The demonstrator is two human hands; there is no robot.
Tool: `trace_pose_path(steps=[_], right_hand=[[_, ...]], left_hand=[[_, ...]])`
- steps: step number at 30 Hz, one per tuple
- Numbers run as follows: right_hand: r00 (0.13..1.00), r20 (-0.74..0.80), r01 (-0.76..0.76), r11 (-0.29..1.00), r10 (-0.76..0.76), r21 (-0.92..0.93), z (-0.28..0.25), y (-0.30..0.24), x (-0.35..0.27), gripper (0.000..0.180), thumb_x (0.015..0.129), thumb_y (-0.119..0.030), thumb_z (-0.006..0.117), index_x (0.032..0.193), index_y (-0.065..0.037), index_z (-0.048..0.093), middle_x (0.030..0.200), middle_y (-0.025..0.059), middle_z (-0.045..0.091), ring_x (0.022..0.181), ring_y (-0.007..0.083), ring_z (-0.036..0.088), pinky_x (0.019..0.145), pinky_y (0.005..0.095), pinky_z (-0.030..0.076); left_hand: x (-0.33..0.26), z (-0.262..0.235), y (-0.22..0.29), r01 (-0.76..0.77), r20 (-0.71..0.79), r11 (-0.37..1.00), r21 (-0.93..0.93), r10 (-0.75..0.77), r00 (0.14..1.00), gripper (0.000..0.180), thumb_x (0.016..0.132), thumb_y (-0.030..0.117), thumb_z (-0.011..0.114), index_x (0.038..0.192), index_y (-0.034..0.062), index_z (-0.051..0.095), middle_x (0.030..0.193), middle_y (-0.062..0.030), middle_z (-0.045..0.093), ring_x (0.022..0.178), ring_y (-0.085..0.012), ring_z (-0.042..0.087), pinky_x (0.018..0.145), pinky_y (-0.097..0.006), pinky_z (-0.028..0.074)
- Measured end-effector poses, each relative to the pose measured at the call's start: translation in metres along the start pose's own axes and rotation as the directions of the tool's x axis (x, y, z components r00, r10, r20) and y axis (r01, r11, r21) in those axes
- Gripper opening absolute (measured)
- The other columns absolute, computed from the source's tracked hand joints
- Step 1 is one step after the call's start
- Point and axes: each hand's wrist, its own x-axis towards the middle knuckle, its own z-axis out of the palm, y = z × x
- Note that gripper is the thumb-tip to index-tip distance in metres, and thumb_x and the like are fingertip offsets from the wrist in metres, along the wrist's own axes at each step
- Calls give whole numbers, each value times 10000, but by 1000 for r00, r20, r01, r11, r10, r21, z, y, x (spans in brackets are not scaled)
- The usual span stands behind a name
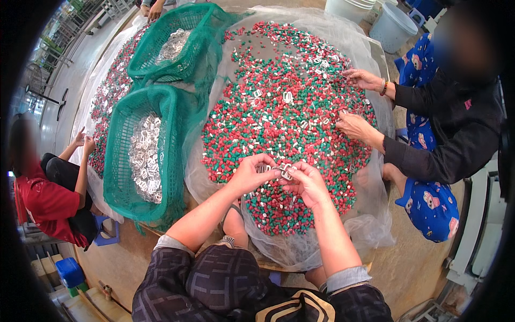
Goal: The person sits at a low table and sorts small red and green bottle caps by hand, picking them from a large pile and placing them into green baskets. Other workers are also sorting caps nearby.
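Observation:
Over the near part of a pile of small red, green and white pieces (pixel 300 214), both of my hands meet. Thumb and fingers of my left hand (pixel 251 174) pinch the left side of a small silvery slide buckle (pixel 286 172). On its other side my right hand (pixel 307 185) grips the same buckle, fingers curled. Whether more than one buckle is between the fingers I cannot tell. More pale buckles lie scattered among the pieces, such as a white-looking buckle (pixel 288 97) farther off.
Left of the pile stand a near green basket (pixel 112 161) and a far green basket (pixel 140 51), both holding metal buckles. Translucent netting (pixel 370 214) lies under the pile. A co-worker's hands (pixel 357 126) work at the right; others sit left and far. Pale buckets (pixel 393 29) stand at the back right.

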Motion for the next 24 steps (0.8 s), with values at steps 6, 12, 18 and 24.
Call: trace_pose_path(steps=[6, 12, 18, 24], right_hand=[[999, -47, 22, 995, -18, 98, 9, -2, -1, 96, 819, -46, 560, 904, -34, 516, 858, 116, 629, 735, 249, 671, 607, 321, 584], [993, 93, -94, 936, 66, 340, 12, -4, -6, 184, 817, -85, 557, 991, -44, 513, 902, 124, 638, 788, 290, 670, 662, 370, 585], [997, -28, -47, 897, 66, 439, 16, 4, 0, 162, 882, -122, 533, 1017, -37, 506, 939, 134, 629, 772, 259, 666, 674, 358, 582], [992, -124, 40, 878, 22, 476, 25, 1, 0, 166, 873, -119, 529, 1011, -31, 499, 928, 141, 616, 810, 274, 654, 700, 388, 576]], left_hand=[[-5, 8, 10, -161, -176, 985, -68, 147, 973, 215, 763, 83, 697, 939, 15, 594, 861, -8, 618, 781, -78, 568, 708, -243, 468], [-4, 5, 15, -255, -212, 966, -50, 239, 947, 216, 777, 52, 676, 962, 13, 571, 848, -16, 605, 761, -83, 572, 678, -236, 470], [-7, 8, 24, -372, -268, 928, 3, 359, 894, 173, 811, 31, 639, 954, 12, 545, 853, -33, 588, 717, -69, 560, 616, -213, 457], [-8, 7, 31, -433, -270, 897, 90, 440, 856, 151, 833, 34, 618, 960, 10, 540, 875, -39, 583, 745, -63, 557, 628, -206, 454]])
